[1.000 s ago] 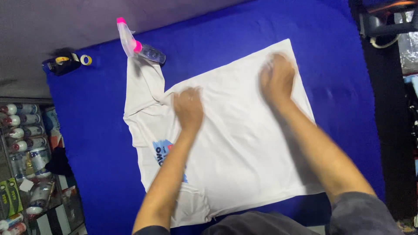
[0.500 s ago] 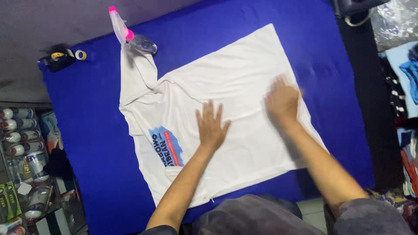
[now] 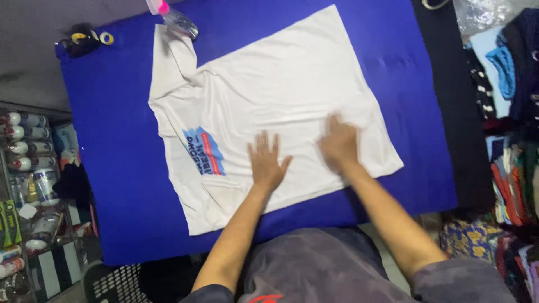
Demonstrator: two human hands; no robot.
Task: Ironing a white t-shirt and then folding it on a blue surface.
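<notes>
White cotton-like fabric covers the middle of the scene: a white T-shirt lies spread flat on a blue-covered surface, its body running from the near left to the far right. A blue and red printed patch shows on the shirt's left part, and one sleeve reaches up toward the far left corner.

The person's left hand rests palm down on the shirt near its near edge, fingers spread wide and flat; its grip is fully open and closed around nothing. The right hand lies just beside it, also pressed flat on the cloth with the fingers extended, though it is blurred; it has hold of nothing either. The two hands are near each other but apart.

At the far edge of the surface, a clear spray bottle with a pink top lies touching the sleeve's end. A roll of yellow tape sits at the far left corner beside a dark object. Folded clothes are stacked on the right, and spray cans fill shelves on the left.
</notes>
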